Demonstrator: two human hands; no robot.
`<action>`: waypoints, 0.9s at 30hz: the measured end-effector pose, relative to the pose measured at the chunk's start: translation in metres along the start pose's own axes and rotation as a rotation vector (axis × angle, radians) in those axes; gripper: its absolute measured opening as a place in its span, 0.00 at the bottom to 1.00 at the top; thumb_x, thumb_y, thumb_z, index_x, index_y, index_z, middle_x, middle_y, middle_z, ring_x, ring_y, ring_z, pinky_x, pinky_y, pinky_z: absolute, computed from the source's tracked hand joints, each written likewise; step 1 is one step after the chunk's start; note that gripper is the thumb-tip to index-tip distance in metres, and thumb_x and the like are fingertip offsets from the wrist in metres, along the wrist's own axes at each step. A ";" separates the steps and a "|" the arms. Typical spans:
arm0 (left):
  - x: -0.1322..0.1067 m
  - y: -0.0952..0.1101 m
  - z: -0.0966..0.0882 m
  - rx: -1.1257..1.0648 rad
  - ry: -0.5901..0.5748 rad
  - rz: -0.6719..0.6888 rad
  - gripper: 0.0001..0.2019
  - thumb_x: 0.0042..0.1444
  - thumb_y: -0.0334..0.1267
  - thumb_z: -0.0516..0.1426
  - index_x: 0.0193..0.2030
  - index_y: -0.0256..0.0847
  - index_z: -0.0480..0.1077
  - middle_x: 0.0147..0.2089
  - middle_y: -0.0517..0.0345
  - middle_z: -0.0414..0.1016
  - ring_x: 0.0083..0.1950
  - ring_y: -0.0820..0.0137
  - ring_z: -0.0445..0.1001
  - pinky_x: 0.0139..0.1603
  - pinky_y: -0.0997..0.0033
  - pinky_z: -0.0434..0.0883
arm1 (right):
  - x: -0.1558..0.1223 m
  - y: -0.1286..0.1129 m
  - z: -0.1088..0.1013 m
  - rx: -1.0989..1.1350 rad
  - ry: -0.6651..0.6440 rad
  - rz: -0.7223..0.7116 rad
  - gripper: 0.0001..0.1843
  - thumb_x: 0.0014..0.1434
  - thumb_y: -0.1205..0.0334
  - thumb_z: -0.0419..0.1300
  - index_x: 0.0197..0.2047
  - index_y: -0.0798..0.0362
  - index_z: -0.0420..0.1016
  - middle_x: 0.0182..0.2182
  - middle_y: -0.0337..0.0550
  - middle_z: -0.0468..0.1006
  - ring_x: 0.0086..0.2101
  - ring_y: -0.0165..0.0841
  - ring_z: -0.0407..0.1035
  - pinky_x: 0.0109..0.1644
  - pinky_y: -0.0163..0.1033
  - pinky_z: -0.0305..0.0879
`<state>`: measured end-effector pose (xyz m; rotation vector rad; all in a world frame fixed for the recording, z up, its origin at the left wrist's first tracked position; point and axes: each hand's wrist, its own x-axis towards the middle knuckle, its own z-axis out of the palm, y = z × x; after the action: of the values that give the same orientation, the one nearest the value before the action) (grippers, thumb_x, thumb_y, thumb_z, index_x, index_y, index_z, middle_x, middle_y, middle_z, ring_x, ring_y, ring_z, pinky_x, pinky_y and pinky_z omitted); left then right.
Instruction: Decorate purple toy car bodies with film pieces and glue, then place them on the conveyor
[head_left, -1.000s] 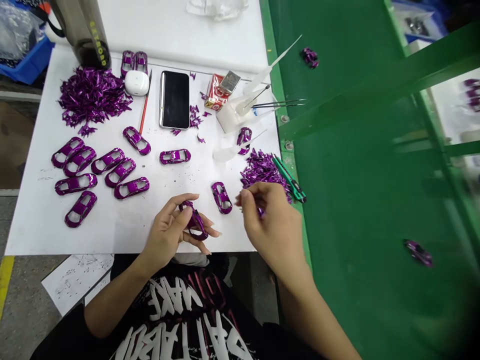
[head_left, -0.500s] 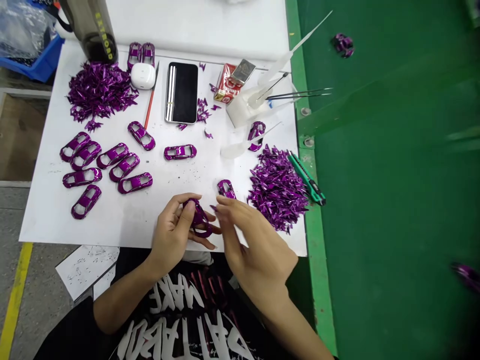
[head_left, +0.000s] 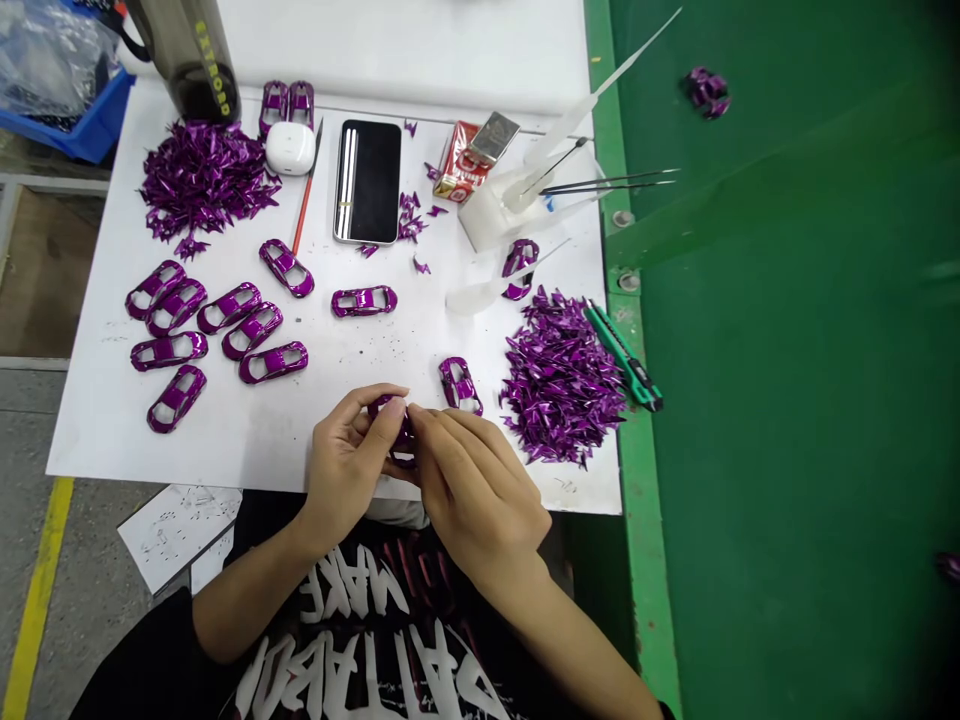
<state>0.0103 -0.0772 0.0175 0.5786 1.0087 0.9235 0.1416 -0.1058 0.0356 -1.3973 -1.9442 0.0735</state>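
- Blue plastic crate (head_left: 97, 130) at the far left, with a clear bag inside
- Dark tumbler (head_left: 191, 70) standing at the back edge of the white work board (head_left: 97, 430)
- Heap of purple foil-like cut pieces (head_left: 204, 180) beside the tumbler
- Loose purple car-shaped cutouts (head_left: 176, 398) spread across the board's left half, lying flat
- White earbud case (head_left: 290, 148) and black smartphone (head_left: 367, 180) near the back of the board
- Left hand (head_left: 345, 470): fingers curled, thumb and forefinger gripping the purple car-shaped shell (head_left: 403, 452)
- Shell held upright above the board's front edge, between both hands and partly hidden by them
- Right hand (head_left: 476, 495): fingers closed together, fingertips pressed on the shell's near side
- Another purple cutout (head_left: 460, 386) just beside the right hand's fingertips
- Second heap of purple pieces (head_left: 561, 380) to the right of that cutout
- Green utility knife (head_left: 624, 355) touching the heap's right side
- Metal tweezers (head_left: 607, 183) lying at the back, past the board's right edge
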 end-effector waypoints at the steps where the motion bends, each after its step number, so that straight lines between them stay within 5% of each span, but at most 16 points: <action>1: -0.001 0.001 0.001 -0.011 0.015 0.007 0.15 0.63 0.50 0.65 0.49 0.41 0.79 0.30 0.61 0.73 0.30 0.73 0.73 0.25 0.78 0.78 | 0.001 -0.001 -0.001 0.031 -0.016 0.028 0.27 0.74 0.82 0.56 0.68 0.48 0.70 0.47 0.49 0.81 0.44 0.48 0.77 0.46 0.55 0.81; 5: -0.007 0.003 0.007 -0.048 0.087 0.068 0.12 0.64 0.47 0.65 0.46 0.41 0.82 0.38 0.56 0.81 0.34 0.71 0.78 0.29 0.75 0.81 | 0.004 -0.012 -0.004 0.168 -0.064 0.148 0.21 0.73 0.78 0.57 0.62 0.49 0.73 0.51 0.50 0.80 0.47 0.50 0.74 0.49 0.60 0.79; 10: -0.018 0.003 0.011 -0.011 0.190 0.182 0.08 0.66 0.42 0.63 0.45 0.43 0.83 0.43 0.56 0.84 0.45 0.67 0.83 0.47 0.69 0.83 | 0.001 -0.034 0.008 -0.039 0.011 0.073 0.21 0.74 0.75 0.61 0.67 0.56 0.70 0.52 0.62 0.78 0.51 0.55 0.73 0.49 0.62 0.80; 13: -0.035 -0.001 0.003 0.220 0.187 0.341 0.11 0.70 0.39 0.59 0.53 0.45 0.81 0.50 0.53 0.85 0.51 0.62 0.83 0.52 0.63 0.82 | 0.001 -0.042 0.011 0.017 0.011 0.083 0.21 0.75 0.74 0.58 0.67 0.54 0.69 0.49 0.59 0.79 0.48 0.52 0.75 0.48 0.57 0.82; 16: -0.059 -0.005 -0.016 0.422 0.089 0.483 0.23 0.70 0.38 0.58 0.70 0.45 0.69 0.63 0.46 0.78 0.61 0.57 0.79 0.61 0.56 0.78 | 0.006 -0.045 0.000 0.282 -0.091 0.210 0.21 0.74 0.73 0.58 0.66 0.49 0.70 0.49 0.51 0.79 0.46 0.46 0.78 0.48 0.50 0.83; 18: -0.074 -0.004 -0.031 0.406 0.015 0.387 0.36 0.65 0.41 0.64 0.77 0.45 0.59 0.65 0.42 0.75 0.62 0.53 0.77 0.62 0.53 0.77 | 0.011 -0.044 -0.011 0.501 -0.272 0.323 0.19 0.72 0.71 0.62 0.63 0.47 0.73 0.49 0.46 0.80 0.45 0.44 0.79 0.48 0.46 0.83; 22: -0.086 0.001 -0.057 0.149 -0.204 -0.185 0.44 0.54 0.38 0.73 0.75 0.45 0.60 0.61 0.43 0.78 0.62 0.51 0.77 0.62 0.53 0.76 | 0.017 -0.035 -0.025 0.806 -0.715 0.531 0.14 0.68 0.66 0.66 0.56 0.47 0.77 0.44 0.42 0.83 0.42 0.44 0.81 0.48 0.45 0.84; 25: -0.078 -0.004 -0.059 0.091 -0.274 -0.433 0.30 0.52 0.31 0.70 0.62 0.41 0.70 0.46 0.50 0.81 0.44 0.62 0.82 0.41 0.69 0.78 | 0.015 -0.024 -0.024 0.861 -0.898 0.610 0.09 0.68 0.64 0.65 0.51 0.46 0.76 0.43 0.43 0.83 0.43 0.44 0.81 0.50 0.46 0.84; 27: -0.071 -0.011 -0.051 0.096 -0.261 -0.548 0.14 0.52 0.27 0.63 0.47 0.37 0.73 0.26 0.62 0.73 0.24 0.73 0.71 0.23 0.77 0.66 | 0.013 -0.016 -0.021 0.799 -0.972 0.588 0.07 0.68 0.64 0.62 0.49 0.45 0.74 0.42 0.42 0.83 0.42 0.44 0.81 0.45 0.45 0.85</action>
<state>-0.0475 -0.1435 0.0182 0.4528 0.9107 0.3070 0.1391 -0.1086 0.0643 -1.3778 -1.7007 1.8618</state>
